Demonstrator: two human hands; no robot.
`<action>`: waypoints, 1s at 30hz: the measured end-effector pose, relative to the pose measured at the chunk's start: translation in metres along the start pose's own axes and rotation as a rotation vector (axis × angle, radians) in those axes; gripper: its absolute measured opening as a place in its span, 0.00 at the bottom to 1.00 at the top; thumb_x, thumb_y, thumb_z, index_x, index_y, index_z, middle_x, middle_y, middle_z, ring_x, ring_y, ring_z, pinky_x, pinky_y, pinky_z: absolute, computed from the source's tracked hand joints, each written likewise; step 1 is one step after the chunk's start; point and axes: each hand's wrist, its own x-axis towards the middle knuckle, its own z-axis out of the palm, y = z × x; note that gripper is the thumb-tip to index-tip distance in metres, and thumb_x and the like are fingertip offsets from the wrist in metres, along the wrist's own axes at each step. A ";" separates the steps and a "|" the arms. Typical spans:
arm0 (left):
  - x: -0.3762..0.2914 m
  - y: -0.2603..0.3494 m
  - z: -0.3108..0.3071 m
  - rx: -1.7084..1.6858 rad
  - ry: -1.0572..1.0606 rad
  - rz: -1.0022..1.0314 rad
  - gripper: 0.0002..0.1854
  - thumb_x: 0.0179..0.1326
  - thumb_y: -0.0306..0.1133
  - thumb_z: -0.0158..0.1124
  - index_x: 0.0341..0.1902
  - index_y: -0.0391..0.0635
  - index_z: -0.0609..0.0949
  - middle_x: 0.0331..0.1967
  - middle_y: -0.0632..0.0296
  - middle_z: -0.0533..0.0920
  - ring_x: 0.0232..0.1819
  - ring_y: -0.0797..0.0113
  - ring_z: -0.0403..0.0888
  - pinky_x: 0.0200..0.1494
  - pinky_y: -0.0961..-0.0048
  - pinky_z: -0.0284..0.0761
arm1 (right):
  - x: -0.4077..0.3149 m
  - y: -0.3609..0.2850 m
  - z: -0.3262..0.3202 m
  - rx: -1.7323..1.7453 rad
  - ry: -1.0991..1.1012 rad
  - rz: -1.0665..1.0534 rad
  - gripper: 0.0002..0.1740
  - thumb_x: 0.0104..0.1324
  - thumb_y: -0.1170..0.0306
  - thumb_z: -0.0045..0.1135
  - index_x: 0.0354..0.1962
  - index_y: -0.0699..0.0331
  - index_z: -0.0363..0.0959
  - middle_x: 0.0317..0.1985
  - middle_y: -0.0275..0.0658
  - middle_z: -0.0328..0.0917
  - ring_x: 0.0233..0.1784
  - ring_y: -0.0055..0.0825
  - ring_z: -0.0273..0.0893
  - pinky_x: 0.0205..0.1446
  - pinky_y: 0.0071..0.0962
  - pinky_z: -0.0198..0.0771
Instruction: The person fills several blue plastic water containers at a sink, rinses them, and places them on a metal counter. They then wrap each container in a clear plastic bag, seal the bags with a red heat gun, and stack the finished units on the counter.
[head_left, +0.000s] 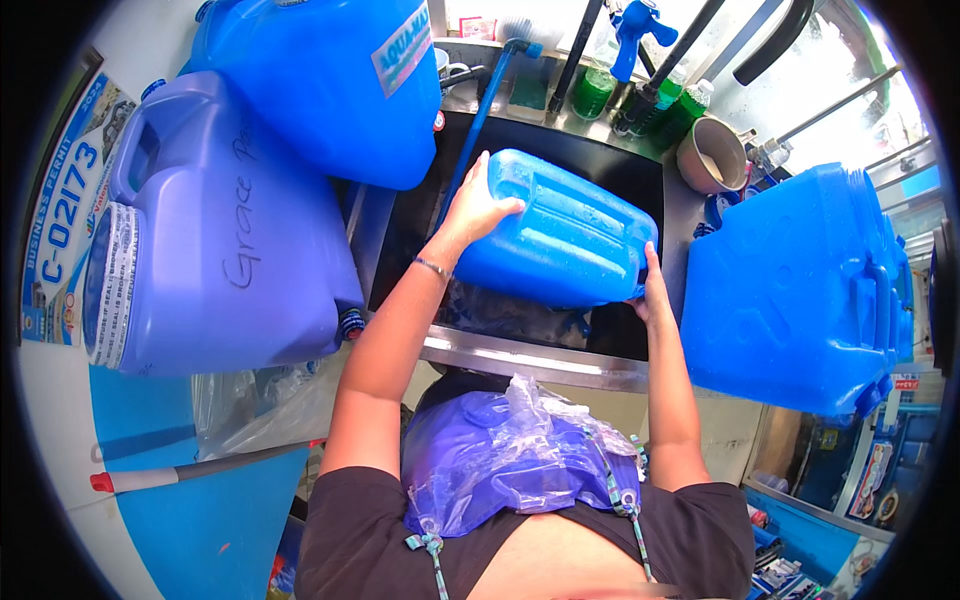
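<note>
A wet blue plastic jerrycan (574, 225) lies tilted over the dark basin of a metal sink (525, 358). My left hand (480, 204) grips its left end, with the thumb on the upper face. At the opposite end, my right hand (654, 289) holds the lower right corner, some of its fingers hidden behind the jerrycan. Drops of water cover the upward-facing side. Beneath it the bottom of the basin shows only in part, and something blurred and wet lies there.
Large containers flank the sink: a purple jug (247, 225) and a blue jug (330, 82) on the left, blue containers (772, 292) on the right. Behind stand a blue pipe (480, 112), a blue-handled tap (637, 34), bottles of green liquid (594, 94) and a dipper (712, 154).
</note>
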 end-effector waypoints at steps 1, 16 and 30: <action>0.008 -0.001 0.000 0.000 -0.017 0.001 0.57 0.42 0.43 0.73 0.74 0.36 0.52 0.71 0.44 0.59 0.72 0.56 0.59 0.71 0.67 0.56 | 0.002 -0.003 0.001 0.001 0.021 0.000 0.44 0.58 0.30 0.49 0.56 0.58 0.68 0.44 0.40 0.80 0.38 0.29 0.81 0.32 0.30 0.77; 0.043 -0.036 -0.024 -0.054 0.021 -0.085 0.53 0.47 0.41 0.69 0.74 0.37 0.52 0.69 0.43 0.63 0.68 0.57 0.65 0.67 0.68 0.62 | 0.025 -0.036 0.037 -0.083 -0.033 0.041 0.50 0.55 0.29 0.51 0.64 0.54 0.61 0.60 0.39 0.70 0.54 0.35 0.74 0.49 0.45 0.70; 0.028 0.044 -0.074 0.214 0.013 -0.026 0.29 0.55 0.42 0.64 0.57 0.36 0.77 0.53 0.46 0.80 0.57 0.53 0.78 0.61 0.67 0.70 | 0.055 -0.052 0.043 -0.199 -0.037 0.130 0.55 0.50 0.27 0.53 0.67 0.52 0.56 0.66 0.42 0.62 0.61 0.41 0.66 0.55 0.55 0.64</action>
